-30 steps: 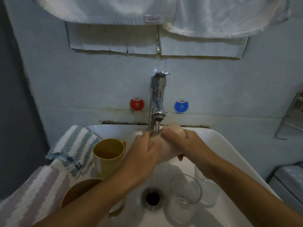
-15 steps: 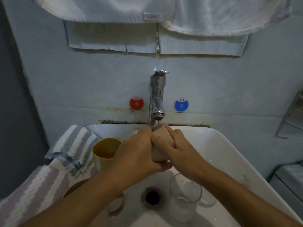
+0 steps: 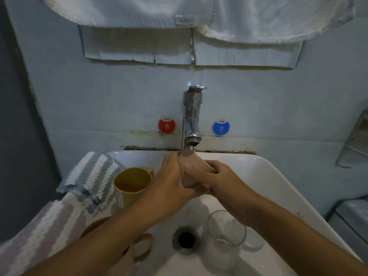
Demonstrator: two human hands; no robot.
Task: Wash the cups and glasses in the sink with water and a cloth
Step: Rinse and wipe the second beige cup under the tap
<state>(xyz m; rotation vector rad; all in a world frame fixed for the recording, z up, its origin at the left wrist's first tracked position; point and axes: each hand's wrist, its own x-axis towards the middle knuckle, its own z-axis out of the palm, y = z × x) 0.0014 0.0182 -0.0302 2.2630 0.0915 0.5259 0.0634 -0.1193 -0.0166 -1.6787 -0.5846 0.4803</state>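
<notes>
Tilted since a moment ago, the pale pink cup (image 3: pixel 194 173) sits under the running tap (image 3: pixel 191 124) at the sink's (image 3: pixel 278 188) back edge, left hand (image 3: pixel 169 180) and right hand (image 3: pixel 221 180) both gripping it, yellow cup (image 3: pixel 130 186) by the left rim, clear glass (image 3: pixel 226 238) beside the drain (image 3: pixel 186 240).

Brown mug (image 3: pixel 111 236) mostly hidden under left forearm (image 3: pixel 111 232).

Yellow mug (image 3: pixel 130 186) left of centre; pale pink cup (image 3: pixel 194 172) mid-frame; brown mug (image 3: pixel 139 250) lower left; clear glass (image 3: pixel 226 236); white sink (image 3: pixel 278 196); blue-and-white striped cloth (image 3: pixel 93 180); red sticker (image 3: pixel 166 125), blue sticker (image 3: pixel 220 127).
</notes>
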